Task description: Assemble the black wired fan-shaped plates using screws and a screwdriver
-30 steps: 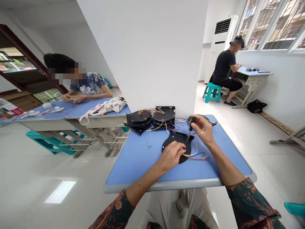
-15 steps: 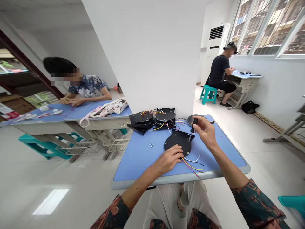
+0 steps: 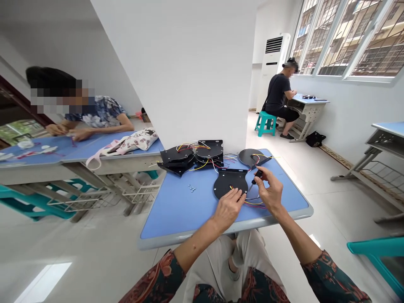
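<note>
My left hand (image 3: 227, 207) rests its fingers on the lower edge of a black keyhole-shaped plate (image 3: 227, 183) lying flat on the blue table (image 3: 176, 219), and seems to hold it in place. My right hand (image 3: 271, 193) grips a small black-handled screwdriver (image 3: 256, 179) just right of that plate, its tip near the plate's edge. Red, yellow, white and black wires (image 3: 254, 203) run out beneath both hands. Farther back lie stacked black plates with wires (image 3: 192, 156), a round black disc (image 3: 248, 156) and several small screws (image 3: 191, 187).
A white pillar (image 3: 189, 75) rises behind the table. To the left, a co-worker's hands (image 3: 67, 131) work at a blue table beside a cloth bag (image 3: 139, 139). Another person (image 3: 277, 94) sits far right by the windows. A teal stool (image 3: 265, 123) stands there.
My right hand has moved down and left, bringing the screwdriver away from the plate's top edge. The round disc now shows more fully. The view has turned slightly, shifting the room left.
</note>
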`<state>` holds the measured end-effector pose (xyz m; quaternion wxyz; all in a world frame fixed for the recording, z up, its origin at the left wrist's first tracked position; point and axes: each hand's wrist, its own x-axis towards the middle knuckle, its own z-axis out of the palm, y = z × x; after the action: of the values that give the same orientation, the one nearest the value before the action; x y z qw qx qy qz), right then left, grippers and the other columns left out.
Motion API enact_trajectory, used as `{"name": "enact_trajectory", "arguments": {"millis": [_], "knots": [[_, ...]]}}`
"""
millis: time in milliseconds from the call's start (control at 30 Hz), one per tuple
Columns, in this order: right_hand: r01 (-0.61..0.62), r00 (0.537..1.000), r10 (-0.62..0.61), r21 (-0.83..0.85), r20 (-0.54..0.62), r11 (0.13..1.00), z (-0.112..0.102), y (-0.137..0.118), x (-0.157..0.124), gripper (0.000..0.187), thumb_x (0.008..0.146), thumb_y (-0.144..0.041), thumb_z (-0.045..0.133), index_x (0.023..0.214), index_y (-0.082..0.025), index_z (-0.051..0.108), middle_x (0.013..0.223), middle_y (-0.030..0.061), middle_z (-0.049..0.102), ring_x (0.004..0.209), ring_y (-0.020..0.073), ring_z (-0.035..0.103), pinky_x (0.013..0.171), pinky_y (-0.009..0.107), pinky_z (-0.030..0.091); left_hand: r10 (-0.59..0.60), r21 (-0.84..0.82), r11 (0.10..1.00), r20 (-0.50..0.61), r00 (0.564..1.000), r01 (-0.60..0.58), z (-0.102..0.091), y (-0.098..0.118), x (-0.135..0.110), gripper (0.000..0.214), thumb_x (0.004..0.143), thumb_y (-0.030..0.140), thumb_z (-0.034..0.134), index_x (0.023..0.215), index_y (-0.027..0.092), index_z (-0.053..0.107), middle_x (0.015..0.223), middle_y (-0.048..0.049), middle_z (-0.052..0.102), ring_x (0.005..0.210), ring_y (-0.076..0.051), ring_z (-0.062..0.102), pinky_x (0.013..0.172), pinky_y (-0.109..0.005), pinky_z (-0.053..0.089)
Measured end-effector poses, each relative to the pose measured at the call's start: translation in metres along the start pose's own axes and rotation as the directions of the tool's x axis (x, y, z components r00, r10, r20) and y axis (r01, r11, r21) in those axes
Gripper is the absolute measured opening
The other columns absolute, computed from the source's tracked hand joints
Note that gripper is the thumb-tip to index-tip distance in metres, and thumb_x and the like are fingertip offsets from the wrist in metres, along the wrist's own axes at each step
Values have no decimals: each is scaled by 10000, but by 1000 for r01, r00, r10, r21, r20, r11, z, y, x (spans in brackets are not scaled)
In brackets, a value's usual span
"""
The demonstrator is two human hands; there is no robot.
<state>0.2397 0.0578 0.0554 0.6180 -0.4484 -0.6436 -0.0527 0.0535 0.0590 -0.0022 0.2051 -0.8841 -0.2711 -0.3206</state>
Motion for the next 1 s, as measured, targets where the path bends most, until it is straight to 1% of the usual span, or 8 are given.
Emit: {"name": "enact_trajectory", "arguments": {"millis": [167,267,400,567,700,867,1000], "knots": [[9,1000,-10,26,16,1000,8,0,-6,251,961,-234,619,1200,-218,693,987,78,783,797,188,728,737,327,625,2,-1,1000,-8,1000,-2,1,-1,-1,337,979,56,450,1156,93,734,1153,-160,768,1115,-255,734,985,-402,621],[10,1000,-10,24,11,1000,7,1,-8,248,961,-236,618,1197,-225,695,983,72,782,797,190,726,732,331,626,-11,-10,1000,0,1000,11,1,0,-1,331,980,62,460,1163,105,732,1157,-158,766,1126,-250,729,992,-404,618],[7,1000,-7,27,3,1000,6,1,-6,244,965,-248,614,1193,-227,697,970,66,777,778,188,718,720,332,625,-20,-21,1000,-5,1000,20,1,1,0,313,978,64,475,1152,89,733,1156,-166,765,1124,-258,729,992,-406,619],[-1,1000,1,23,5,1000,8,1,-5,246,967,-248,604,1194,-224,697,980,71,777,787,189,719,727,336,626,-31,-18,999,6,1000,31,2,0,-1,311,999,97,471,1164,116,733,1165,-150,764,1134,-246,724,1003,-409,615],[12,1000,-12,21,10,1000,8,0,-5,244,964,-236,612,1194,-223,694,988,71,777,785,184,720,729,330,629,-27,-9,1000,-8,1000,27,1,1,-1,305,996,101,477,1150,113,739,1151,-151,768,1114,-246,732,989,-405,621],[41,999,-41,-10,3,999,8,1,-5,249,965,-216,607,1201,-217,687,979,67,779,774,178,718,728,322,629,-34,-10,999,-27,999,33,0,1,2,300,975,78,488,1123,106,748,1129,-147,774,1093,-249,738,976,-400,628],[19,1000,-20,-27,-11,999,9,3,-5,247,960,-213,604,1194,-215,683,1009,72,779,775,177,712,724,327,629,-51,-62,997,-14,999,50,-2,3,2,323,936,61,502,1145,99,746,1142,-162,769,1109,-257,731,995,-414,619]]}}
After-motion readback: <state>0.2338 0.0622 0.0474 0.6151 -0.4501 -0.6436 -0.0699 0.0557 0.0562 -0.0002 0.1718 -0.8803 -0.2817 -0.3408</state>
